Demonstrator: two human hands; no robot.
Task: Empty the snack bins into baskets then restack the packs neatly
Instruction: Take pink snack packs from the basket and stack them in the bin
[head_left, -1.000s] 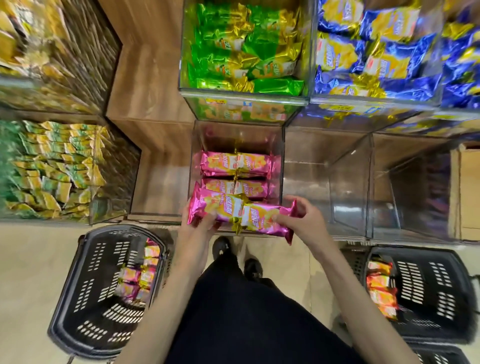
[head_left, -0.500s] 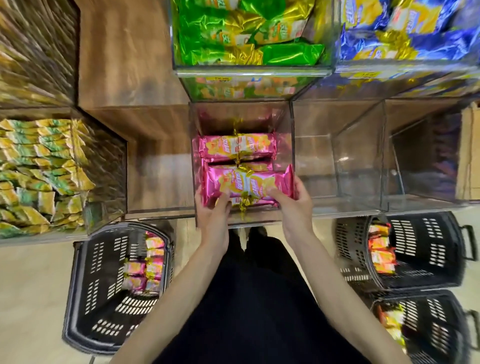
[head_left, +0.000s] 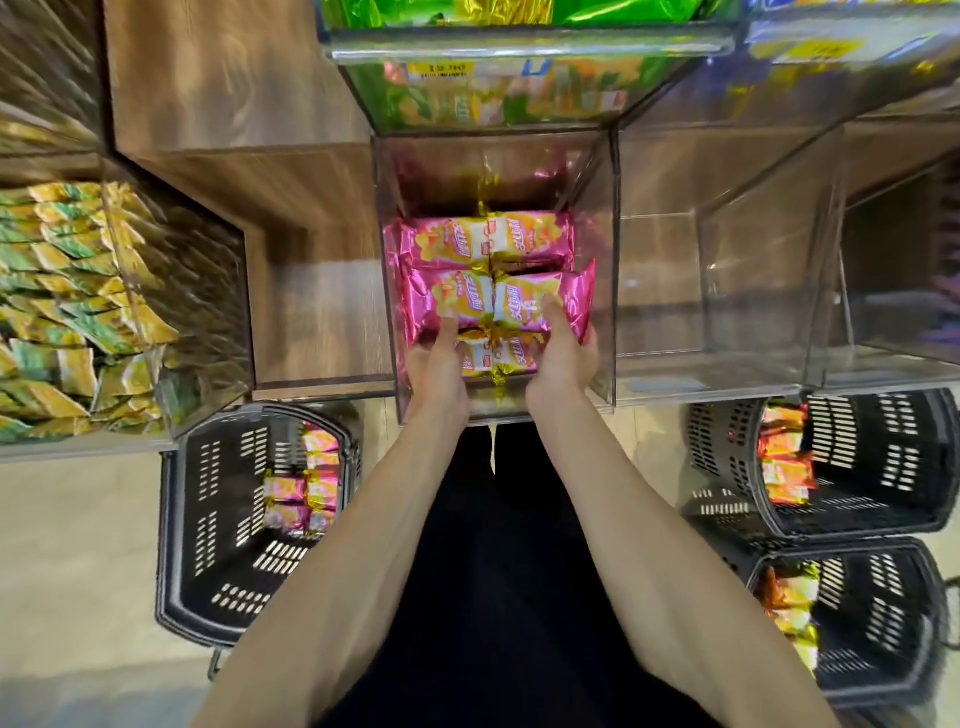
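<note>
Your left hand (head_left: 439, 369) & right hand (head_left: 563, 358) hold the top pack (head_left: 493, 301) inside the middle bin (head_left: 602, 260), just in front of a second pack (head_left: 483, 239) and above a third pack (head_left: 511, 358). On the floor, the left basket (head_left: 208, 519) sits at yr left; at yr right, the near basket (head_left: 883, 623) lies before the far basket (head_left: 727, 452).

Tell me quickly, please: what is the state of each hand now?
Left hand: closed, holding the left end of the pink pack.
Right hand: closed, holding the right end of the same pack.
</note>
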